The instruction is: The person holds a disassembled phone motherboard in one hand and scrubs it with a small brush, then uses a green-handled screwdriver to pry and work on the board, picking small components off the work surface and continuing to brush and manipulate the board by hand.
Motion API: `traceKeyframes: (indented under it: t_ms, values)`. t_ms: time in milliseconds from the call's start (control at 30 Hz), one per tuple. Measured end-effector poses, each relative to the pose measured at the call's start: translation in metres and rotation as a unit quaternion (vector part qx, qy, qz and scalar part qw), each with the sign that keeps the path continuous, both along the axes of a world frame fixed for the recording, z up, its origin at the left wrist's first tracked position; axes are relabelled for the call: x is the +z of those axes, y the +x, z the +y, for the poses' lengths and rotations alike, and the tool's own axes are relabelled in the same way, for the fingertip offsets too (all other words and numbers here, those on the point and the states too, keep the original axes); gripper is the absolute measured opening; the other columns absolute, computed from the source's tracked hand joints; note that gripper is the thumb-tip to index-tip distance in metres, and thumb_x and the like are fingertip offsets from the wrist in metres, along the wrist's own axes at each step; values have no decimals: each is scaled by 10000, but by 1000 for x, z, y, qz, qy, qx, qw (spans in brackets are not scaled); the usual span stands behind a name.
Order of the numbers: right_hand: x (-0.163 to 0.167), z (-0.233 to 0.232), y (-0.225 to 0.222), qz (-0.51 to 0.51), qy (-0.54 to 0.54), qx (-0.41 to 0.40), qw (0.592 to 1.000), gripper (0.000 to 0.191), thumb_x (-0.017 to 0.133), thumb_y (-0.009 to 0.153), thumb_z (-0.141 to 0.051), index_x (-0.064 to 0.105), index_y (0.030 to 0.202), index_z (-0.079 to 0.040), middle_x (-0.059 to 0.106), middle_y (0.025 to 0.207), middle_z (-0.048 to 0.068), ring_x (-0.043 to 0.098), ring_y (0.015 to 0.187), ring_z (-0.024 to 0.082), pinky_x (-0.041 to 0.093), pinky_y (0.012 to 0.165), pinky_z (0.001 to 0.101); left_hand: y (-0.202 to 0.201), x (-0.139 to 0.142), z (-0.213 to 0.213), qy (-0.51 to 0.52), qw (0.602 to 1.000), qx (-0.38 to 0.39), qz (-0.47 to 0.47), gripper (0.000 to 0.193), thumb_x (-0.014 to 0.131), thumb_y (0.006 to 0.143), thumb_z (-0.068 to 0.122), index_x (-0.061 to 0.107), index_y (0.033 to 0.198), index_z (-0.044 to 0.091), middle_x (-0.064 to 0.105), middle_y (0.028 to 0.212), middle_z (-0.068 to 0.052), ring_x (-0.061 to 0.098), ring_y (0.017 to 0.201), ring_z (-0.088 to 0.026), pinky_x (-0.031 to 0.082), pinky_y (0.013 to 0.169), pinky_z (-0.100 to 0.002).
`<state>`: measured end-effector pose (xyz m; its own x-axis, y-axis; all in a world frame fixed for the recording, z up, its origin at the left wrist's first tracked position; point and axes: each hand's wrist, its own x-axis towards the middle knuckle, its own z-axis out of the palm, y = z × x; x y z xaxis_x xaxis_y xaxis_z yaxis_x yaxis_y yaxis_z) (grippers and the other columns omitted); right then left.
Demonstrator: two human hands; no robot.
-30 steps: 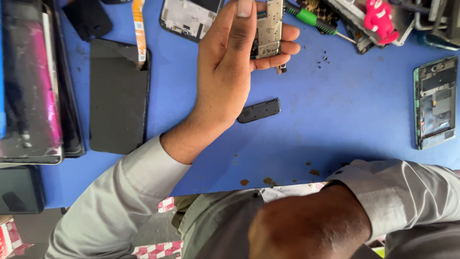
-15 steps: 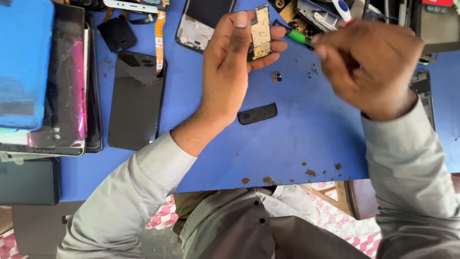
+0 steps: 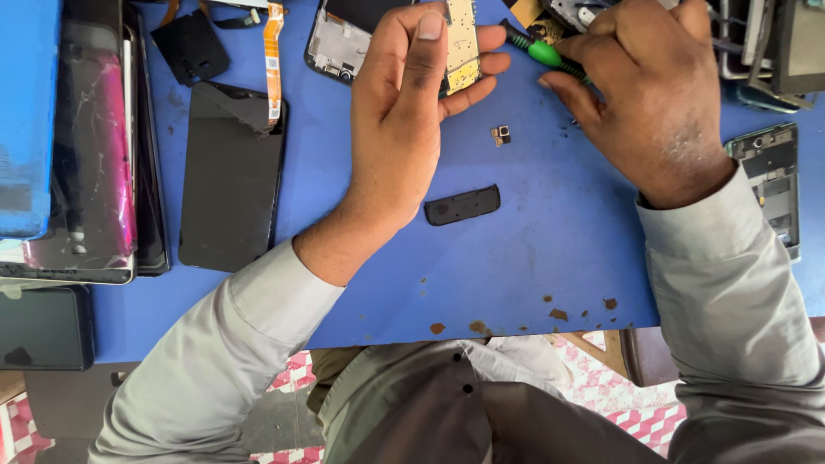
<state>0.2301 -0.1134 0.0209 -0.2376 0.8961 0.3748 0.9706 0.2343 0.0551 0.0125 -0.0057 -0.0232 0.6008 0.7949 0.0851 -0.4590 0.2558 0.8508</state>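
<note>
Right now I am pinching a thin yellow-green circuit board (image 3: 461,45) by its edges in my left hand (image 3: 404,120) fingers above the blue tabletop (image 3: 516,258); it looks light, stiff and fragile. My right hand (image 3: 649,94) is closing around a green-handled screwdriver (image 3: 543,53).

Circuit board (image 3: 461,43) top cut off; screwdriver (image 3: 543,53) handle hidden in right hand (image 3: 653,94)

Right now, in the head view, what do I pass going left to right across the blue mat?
Cracked pink screen → black glass panel → left hand holding circuit board → green-handled screwdriver → right hand → open phone frame.
</note>
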Motion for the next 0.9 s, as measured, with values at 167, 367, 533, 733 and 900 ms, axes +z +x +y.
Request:
traceKeyframes:
  t_ms: [167,367,533,733,900]
  values:
    - [-10,-5,4,5,5,-14,1000,254,801,851,-70,695,1082,-58,574,1060,40,540,1001,235,411,907,339,-3,0,0,7,1000,-12,4,422,432,1192,433,525,1277,29,710,1242,-169,741,1128,-224,630,1043,-390]
    - [-9,-9,4,25,18,-25,999,188,779,930,-3,671,1081,-36,585,1049,63,565,966,242,421,875,350,-4,-1,1,41,999,-15,-7,393,415,1233,412,509,1348,48,695,1248,-149,735,1150,-232,632,1072,-414]
    - [2,-18,-5,107,27,-59,992,163,774,989,48,667,1101,-3,603,1028,97,597,908,250,449,804,343,-4,-7,2,-2,999,-43,-27,240,348,1225,132,501,1380,31,692,1313,-145,730,1194,-252,612,1074,-401]
    - [11,-24,-15,145,32,-83,985,145,768,1061,110,661,1125,35,626,1003,137,635,838,258,483,718,335,-2,-16,2,11,995,-79,-55,316,331,1156,-35,484,1422,40,659,1367,-128,696,1227,-225,589,1110,-380]
    - [14,-20,-21,175,38,-15,984,196,747,1054,159,600,1158,81,675,1062,223,699,935,277,567,819,333,1,-18,4,-36,991,-108,-76,248,382,1192,-42,507,1398,16,656,1380,-146,668,1222,-232,544,1084,-378]
